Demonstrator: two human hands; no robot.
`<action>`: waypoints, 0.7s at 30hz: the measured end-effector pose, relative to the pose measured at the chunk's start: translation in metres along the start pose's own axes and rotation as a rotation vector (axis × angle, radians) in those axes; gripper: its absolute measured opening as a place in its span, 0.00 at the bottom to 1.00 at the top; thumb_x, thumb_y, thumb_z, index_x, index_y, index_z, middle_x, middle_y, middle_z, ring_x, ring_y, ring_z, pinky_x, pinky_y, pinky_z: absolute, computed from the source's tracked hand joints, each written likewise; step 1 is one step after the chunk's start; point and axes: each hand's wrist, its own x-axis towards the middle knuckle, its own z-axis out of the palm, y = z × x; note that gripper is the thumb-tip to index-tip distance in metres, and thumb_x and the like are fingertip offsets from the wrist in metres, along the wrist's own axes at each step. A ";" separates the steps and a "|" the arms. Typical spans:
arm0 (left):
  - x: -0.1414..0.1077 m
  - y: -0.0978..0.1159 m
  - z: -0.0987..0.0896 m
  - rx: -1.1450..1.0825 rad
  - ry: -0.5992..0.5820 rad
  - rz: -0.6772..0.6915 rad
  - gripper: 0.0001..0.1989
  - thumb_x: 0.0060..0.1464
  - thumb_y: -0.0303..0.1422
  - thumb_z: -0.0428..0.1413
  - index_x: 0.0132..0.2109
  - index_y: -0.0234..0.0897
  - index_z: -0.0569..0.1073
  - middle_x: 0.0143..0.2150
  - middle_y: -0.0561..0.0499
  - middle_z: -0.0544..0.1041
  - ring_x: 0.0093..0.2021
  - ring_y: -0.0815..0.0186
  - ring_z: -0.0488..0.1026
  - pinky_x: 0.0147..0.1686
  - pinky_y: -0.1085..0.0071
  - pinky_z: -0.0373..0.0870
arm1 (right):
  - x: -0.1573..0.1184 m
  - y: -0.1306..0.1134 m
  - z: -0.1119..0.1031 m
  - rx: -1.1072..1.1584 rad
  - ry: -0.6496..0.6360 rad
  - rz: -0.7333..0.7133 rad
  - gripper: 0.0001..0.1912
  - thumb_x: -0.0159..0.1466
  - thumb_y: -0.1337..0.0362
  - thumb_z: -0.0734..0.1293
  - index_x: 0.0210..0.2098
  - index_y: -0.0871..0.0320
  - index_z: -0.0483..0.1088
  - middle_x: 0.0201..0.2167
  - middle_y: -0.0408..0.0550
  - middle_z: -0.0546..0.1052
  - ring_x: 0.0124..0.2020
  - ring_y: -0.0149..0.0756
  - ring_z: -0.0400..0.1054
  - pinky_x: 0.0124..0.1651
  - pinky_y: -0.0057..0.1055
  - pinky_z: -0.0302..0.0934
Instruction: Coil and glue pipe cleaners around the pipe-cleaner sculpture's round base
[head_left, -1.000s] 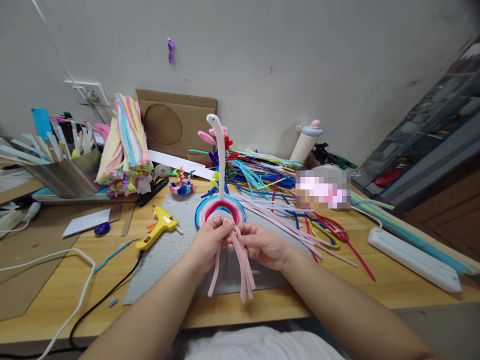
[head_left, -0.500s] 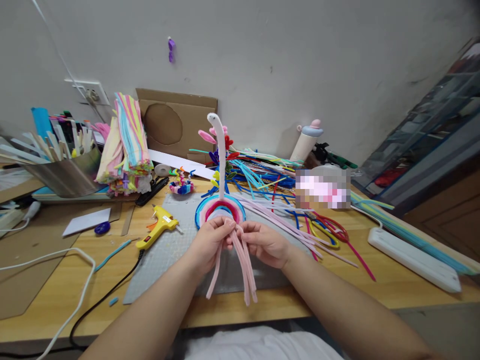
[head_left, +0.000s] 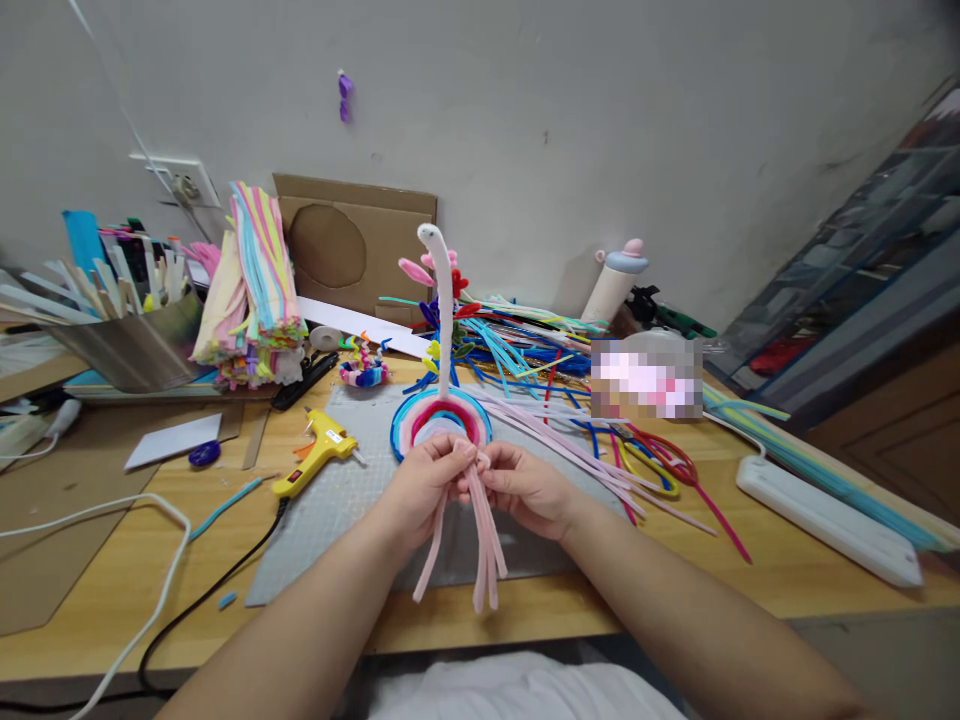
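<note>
Several pale pink pipe cleaners (head_left: 484, 540) hang down in a bunch from between my two hands, their loose ends toward me. My left hand (head_left: 431, 485) pinches the bunch near its top. From the other side, the closed fingers of my right hand (head_left: 525, 488) grip the same pipe cleaners, where a bent part shows between the hands. Just beyond my fingers, a coiled blue, pink and magenta disc (head_left: 401, 420) lies on the grey cutting mat (head_left: 315, 530). A white fuzzy stem with a rounded top (head_left: 444, 310) rises behind the disc's rim.
To the left lies a yellow glue gun (head_left: 319, 455) with its black cord. Loose pink pipe cleaners (head_left: 562, 435) and red-handled scissors (head_left: 660, 455) lie to the right. A white power strip (head_left: 825, 520) sits farther right. Behind are a small colourful crown (head_left: 364, 372) and a bottle (head_left: 615, 285).
The hanging ends of the pink pipe cleaners have swung slightly left and closer together. My right fingers have shifted a little at the top of the bunch.
</note>
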 end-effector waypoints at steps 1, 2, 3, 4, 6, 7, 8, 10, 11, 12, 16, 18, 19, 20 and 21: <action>0.000 0.000 0.000 0.002 0.003 0.001 0.17 0.41 0.38 0.67 0.28 0.33 0.68 0.24 0.54 0.72 0.19 0.78 0.64 0.18 0.82 0.63 | 0.000 0.000 0.000 0.001 0.002 0.003 0.11 0.53 0.63 0.75 0.33 0.58 0.72 0.32 0.45 0.81 0.33 0.33 0.76 0.41 0.30 0.67; -0.001 0.000 0.001 0.005 0.006 0.002 0.17 0.41 0.38 0.67 0.28 0.33 0.68 0.24 0.54 0.72 0.19 0.78 0.64 0.18 0.82 0.63 | 0.000 0.000 0.000 0.001 0.005 0.005 0.11 0.54 0.63 0.75 0.34 0.58 0.72 0.32 0.46 0.81 0.34 0.33 0.76 0.41 0.29 0.67; -0.001 0.000 0.001 0.009 0.009 0.003 0.17 0.41 0.38 0.67 0.28 0.33 0.69 0.24 0.54 0.72 0.19 0.78 0.64 0.18 0.82 0.63 | 0.000 -0.001 0.001 0.001 0.008 0.008 0.11 0.54 0.62 0.75 0.34 0.58 0.72 0.33 0.46 0.81 0.34 0.33 0.76 0.41 0.29 0.67; -0.001 0.001 0.001 0.014 0.012 0.004 0.17 0.41 0.38 0.67 0.28 0.33 0.69 0.23 0.54 0.72 0.19 0.78 0.64 0.18 0.82 0.62 | -0.001 -0.001 0.001 0.001 0.012 0.012 0.12 0.54 0.62 0.75 0.34 0.58 0.72 0.32 0.46 0.81 0.34 0.33 0.76 0.41 0.29 0.67; -0.001 0.001 0.001 0.025 0.020 0.010 0.17 0.41 0.38 0.67 0.28 0.33 0.69 0.23 0.54 0.72 0.19 0.78 0.63 0.18 0.81 0.62 | -0.001 -0.003 0.003 0.000 0.018 0.018 0.11 0.54 0.62 0.75 0.33 0.59 0.72 0.31 0.45 0.81 0.33 0.32 0.76 0.41 0.28 0.67; -0.001 0.002 0.001 0.031 0.026 0.015 0.17 0.41 0.39 0.67 0.28 0.33 0.69 0.23 0.54 0.72 0.19 0.77 0.64 0.19 0.81 0.62 | -0.001 -0.004 0.003 0.001 0.020 0.021 0.11 0.54 0.62 0.75 0.33 0.59 0.72 0.31 0.45 0.81 0.33 0.32 0.76 0.41 0.28 0.66; 0.000 0.002 0.000 0.038 0.035 0.022 0.17 0.40 0.39 0.67 0.28 0.33 0.69 0.23 0.54 0.72 0.19 0.77 0.64 0.19 0.81 0.62 | -0.001 -0.004 0.004 -0.001 0.028 0.025 0.11 0.54 0.62 0.75 0.33 0.59 0.72 0.32 0.45 0.81 0.34 0.32 0.75 0.40 0.28 0.66; 0.001 0.003 -0.003 0.056 0.058 0.046 0.17 0.40 0.39 0.67 0.29 0.33 0.70 0.24 0.54 0.72 0.19 0.77 0.65 0.20 0.80 0.62 | -0.001 -0.004 0.004 -0.025 0.058 0.048 0.13 0.54 0.60 0.74 0.36 0.58 0.72 0.34 0.45 0.80 0.33 0.30 0.74 0.36 0.25 0.64; 0.002 0.003 -0.005 0.067 0.071 0.064 0.16 0.41 0.39 0.67 0.29 0.33 0.70 0.23 0.54 0.72 0.19 0.77 0.65 0.20 0.80 0.61 | -0.001 -0.004 0.004 -0.044 0.073 0.065 0.13 0.54 0.60 0.74 0.36 0.58 0.72 0.34 0.45 0.80 0.31 0.29 0.73 0.32 0.23 0.62; 0.003 0.003 -0.006 0.079 0.085 0.084 0.16 0.41 0.39 0.67 0.29 0.33 0.70 0.23 0.55 0.72 0.19 0.77 0.64 0.20 0.81 0.60 | 0.000 -0.003 0.003 -0.064 0.083 0.084 0.14 0.54 0.59 0.74 0.36 0.59 0.73 0.33 0.45 0.79 0.28 0.27 0.71 0.29 0.22 0.60; 0.005 0.002 -0.010 0.130 0.117 0.129 0.15 0.43 0.40 0.66 0.30 0.34 0.71 0.21 0.57 0.70 0.18 0.78 0.62 0.19 0.81 0.59 | 0.001 0.000 0.002 -0.100 0.081 0.113 0.14 0.52 0.61 0.75 0.34 0.62 0.74 0.29 0.45 0.78 0.21 0.22 0.64 0.23 0.21 0.54; 0.004 0.002 -0.009 0.142 0.095 0.105 0.16 0.44 0.42 0.65 0.32 0.34 0.71 0.23 0.56 0.71 0.20 0.77 0.65 0.21 0.80 0.61 | 0.002 -0.001 0.002 -0.100 0.099 0.095 0.14 0.52 0.60 0.75 0.35 0.62 0.74 0.29 0.45 0.78 0.22 0.23 0.65 0.25 0.21 0.54; 0.004 0.002 -0.008 0.146 0.075 0.083 0.17 0.44 0.43 0.65 0.32 0.34 0.72 0.24 0.55 0.72 0.21 0.75 0.67 0.22 0.79 0.63 | 0.002 -0.001 0.002 -0.099 0.114 0.081 0.15 0.52 0.60 0.75 0.35 0.62 0.74 0.29 0.45 0.78 0.23 0.24 0.66 0.26 0.21 0.55; 0.003 0.002 -0.007 0.151 0.053 0.059 0.18 0.43 0.43 0.65 0.33 0.33 0.72 0.25 0.54 0.72 0.23 0.74 0.68 0.23 0.78 0.64 | 0.002 -0.002 0.003 -0.097 0.128 0.066 0.15 0.52 0.60 0.75 0.36 0.61 0.74 0.29 0.45 0.78 0.24 0.25 0.67 0.27 0.21 0.56; 0.003 0.002 -0.007 0.158 0.033 0.038 0.18 0.42 0.43 0.65 0.33 0.33 0.72 0.26 0.53 0.72 0.23 0.73 0.69 0.24 0.78 0.65 | 0.003 -0.003 0.003 -0.095 0.139 0.056 0.15 0.52 0.60 0.75 0.36 0.61 0.74 0.29 0.45 0.78 0.26 0.26 0.68 0.28 0.22 0.56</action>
